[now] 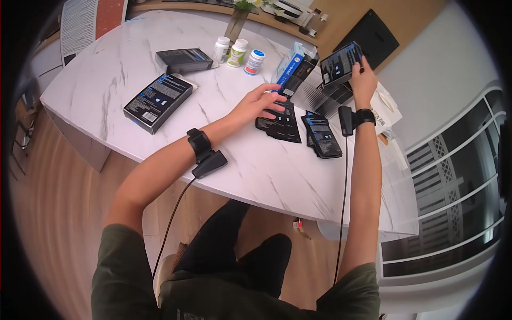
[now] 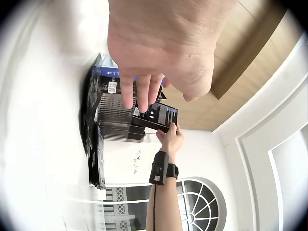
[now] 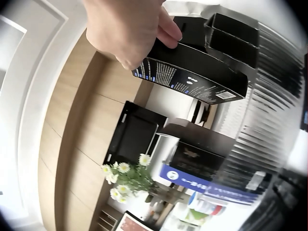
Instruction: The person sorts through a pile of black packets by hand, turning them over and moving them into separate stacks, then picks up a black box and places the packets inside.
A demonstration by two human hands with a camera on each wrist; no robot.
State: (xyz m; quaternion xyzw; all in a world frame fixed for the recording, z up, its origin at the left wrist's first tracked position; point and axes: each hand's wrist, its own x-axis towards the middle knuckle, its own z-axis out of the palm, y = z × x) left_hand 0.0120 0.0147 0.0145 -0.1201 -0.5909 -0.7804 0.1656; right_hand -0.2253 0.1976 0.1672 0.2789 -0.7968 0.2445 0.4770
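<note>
Right hand has its grip clamped on a black box, upper right of the head frame. Left hand at centre, grip apart, near flat black packets on the marbled tabletop.

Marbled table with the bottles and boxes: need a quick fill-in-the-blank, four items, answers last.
1. The person's ____ hand grips a black box.
2. On the marbled table, exactly ____ white bottles stand in front of the vase.
3. Of those, the one nearest the blue-and-white box has a ____ cap.
4. The flowers in the vase have ____ petals.

Missing words: right; three; blue; white.
</note>
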